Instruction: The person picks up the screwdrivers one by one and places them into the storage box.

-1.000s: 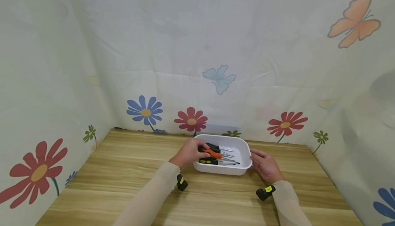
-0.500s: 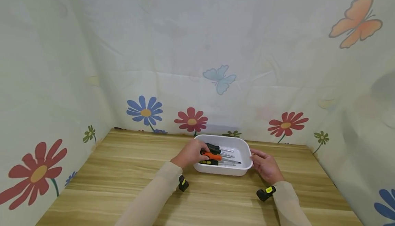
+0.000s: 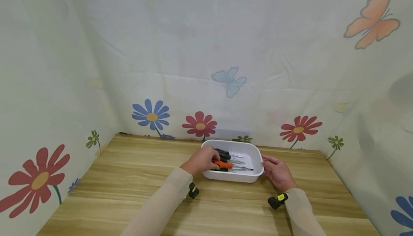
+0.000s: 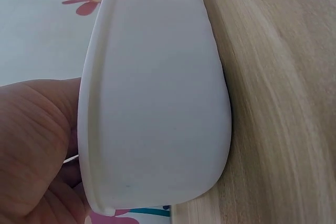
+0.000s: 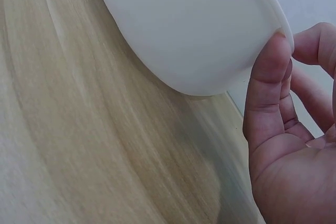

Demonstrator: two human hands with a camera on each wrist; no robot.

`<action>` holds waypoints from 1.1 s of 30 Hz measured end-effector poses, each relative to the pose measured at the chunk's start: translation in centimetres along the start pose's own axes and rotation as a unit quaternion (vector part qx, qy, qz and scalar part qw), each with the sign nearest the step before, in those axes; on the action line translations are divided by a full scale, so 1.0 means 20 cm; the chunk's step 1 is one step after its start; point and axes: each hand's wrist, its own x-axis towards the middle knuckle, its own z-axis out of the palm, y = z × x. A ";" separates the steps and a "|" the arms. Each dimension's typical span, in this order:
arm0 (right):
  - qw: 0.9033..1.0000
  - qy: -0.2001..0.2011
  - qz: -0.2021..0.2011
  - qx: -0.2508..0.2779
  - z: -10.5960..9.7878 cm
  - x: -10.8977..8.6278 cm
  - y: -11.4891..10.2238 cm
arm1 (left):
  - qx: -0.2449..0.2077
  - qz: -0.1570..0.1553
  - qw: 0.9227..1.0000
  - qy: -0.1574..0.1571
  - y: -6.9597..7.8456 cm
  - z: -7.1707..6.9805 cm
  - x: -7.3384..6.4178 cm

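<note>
A white plastic tub [image 3: 237,177] stands on the wooden table and holds several screwdrivers, shafts pointing right. My left hand [image 3: 201,160] reaches over the tub's left rim; thumb and fingers pinch the handle end of an orange-handled screwdriver [image 3: 224,164]. Dark-handled screwdrivers [image 3: 222,153] lie behind it, and another dark handle shows partly beneath it. In the left wrist view the tub's wall [image 4: 157,98] hides the fingertips. At the tub's right end, my right hand [image 3: 279,173] pinches the rim between thumb and finger, as the right wrist view of the tub [image 5: 194,30] shows.
The wood-grain table [image 3: 145,189] spreads around the tub. A pale curtain [image 3: 180,49] printed with flowers and butterflies rises close behind the tub and along both sides. Each wrist carries a small black camera [image 3: 277,201].
My left hand has shifted slightly right with the orange-handled screwdriver, which now covers much of the yellow-marked dark handle at the front. The right hand has stayed on the rim.
</note>
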 end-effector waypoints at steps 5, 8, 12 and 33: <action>1.000 -0.001 0.000 0.005 0.00 0.00 0.00 | -0.008 -0.008 1.000 -0.003 -0.01 0.01 0.00; 1.000 -0.001 -0.002 0.007 0.00 0.01 0.00 | -0.010 -0.015 1.000 -0.005 -0.01 0.01 0.00; 1.000 0.000 0.002 0.002 -0.01 0.01 0.00 | -0.012 -0.024 1.000 -0.011 -0.01 0.00 0.01; 0.999 0.022 0.026 -0.021 0.00 0.02 0.00 | -0.014 0.005 1.000 -0.002 -0.03 -0.03 -0.01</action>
